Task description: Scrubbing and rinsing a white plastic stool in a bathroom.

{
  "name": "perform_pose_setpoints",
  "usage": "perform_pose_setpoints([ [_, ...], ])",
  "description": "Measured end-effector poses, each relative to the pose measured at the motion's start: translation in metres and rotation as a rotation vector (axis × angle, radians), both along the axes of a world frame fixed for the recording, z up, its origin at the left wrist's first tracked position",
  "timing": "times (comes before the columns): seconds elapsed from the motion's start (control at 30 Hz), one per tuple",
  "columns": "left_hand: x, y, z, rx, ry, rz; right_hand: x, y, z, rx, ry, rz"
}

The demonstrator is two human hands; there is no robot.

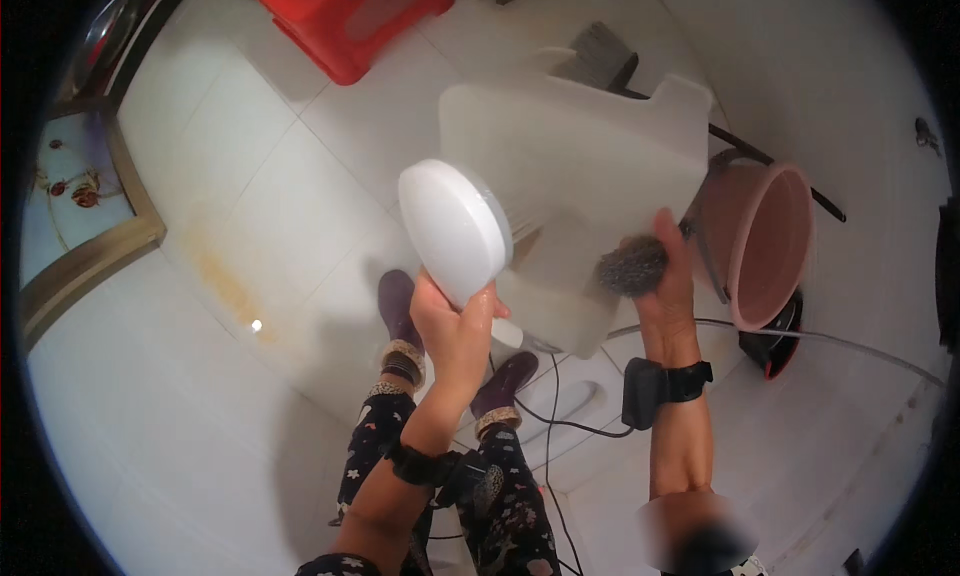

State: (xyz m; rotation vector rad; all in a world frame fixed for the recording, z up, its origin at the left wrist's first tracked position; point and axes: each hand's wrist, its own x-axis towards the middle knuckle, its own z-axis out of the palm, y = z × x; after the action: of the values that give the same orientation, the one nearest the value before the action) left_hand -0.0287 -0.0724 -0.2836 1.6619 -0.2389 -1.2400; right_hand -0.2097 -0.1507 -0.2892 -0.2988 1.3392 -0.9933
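My left hand (457,325) grips the handle of a white shower head (454,223), its face turned right; thin streaks that look like water come from that face. My right hand (670,283) holds a dark steel-wool scouring pad (634,266) against or close over a large whitish plastic bin or container (577,148); actual contact cannot be told. The container lies tilted in front of me, its wide part away from me and its narrower part near my feet. What supports it is hidden.
A pink bucket (772,246) lies tipped at the right, beside a long dark handle and a hose (825,337). A grey-bristled broom (596,55) is behind the container. A red plastic stool (352,21) stands at the top. Cables hang by my legs, over a squat toilet (562,407).
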Motion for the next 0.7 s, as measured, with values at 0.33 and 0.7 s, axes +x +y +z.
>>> perform_pose_setpoints([
  [0.33, -0.026, 0.011, -0.016, -0.011, 0.041, -0.003, -0.093, 0.005, -0.139, -0.008, 0.131, -0.082],
  [0.7, -0.034, 0.042, -0.041, 0.127, 0.115, 0.001, -0.117, 0.011, -0.101, -0.342, 0.978, 0.073],
])
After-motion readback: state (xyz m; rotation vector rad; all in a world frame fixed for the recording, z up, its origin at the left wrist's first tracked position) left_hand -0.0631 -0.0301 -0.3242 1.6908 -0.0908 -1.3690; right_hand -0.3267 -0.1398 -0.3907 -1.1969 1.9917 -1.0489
